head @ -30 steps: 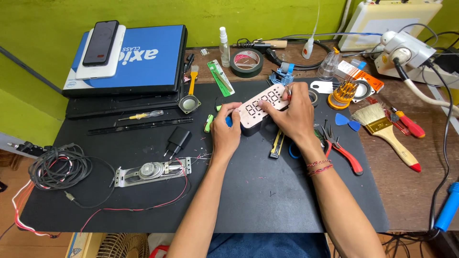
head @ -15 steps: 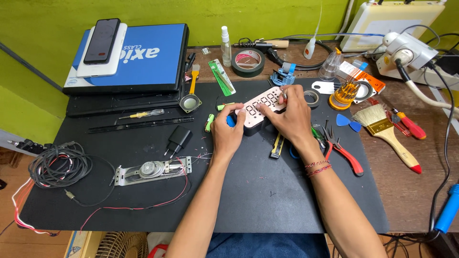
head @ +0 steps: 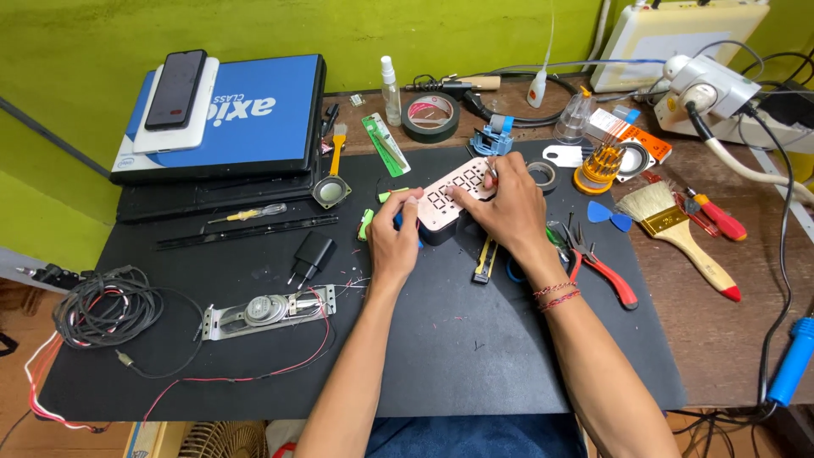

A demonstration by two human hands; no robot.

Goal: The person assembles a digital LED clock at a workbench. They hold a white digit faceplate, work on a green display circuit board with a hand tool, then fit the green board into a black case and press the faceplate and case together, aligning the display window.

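Observation:
A small dark box with a pale digit display panel (head: 451, 199) sits on the black mat (head: 441, 356) at the table's middle. My left hand (head: 394, 237) grips its left end, fingers curled around the edge. My right hand (head: 504, 208) rests over its right end and pinches a thin metal tool, its tip on the panel's upper right corner. Part of the box is hidden under both hands.
Red-handled pliers (head: 606, 271), a paint brush (head: 678, 233) and a blue pick (head: 609, 216) lie to the right. A speaker bracket with wires (head: 267, 309), a black plug adapter (head: 309, 254) and a cable coil (head: 106, 309) lie left. A laptop with a phone (head: 225, 119) sits at back left.
The display box has tilted slightly and my right hand has shifted up to its right corner. My left hand keeps its hold.

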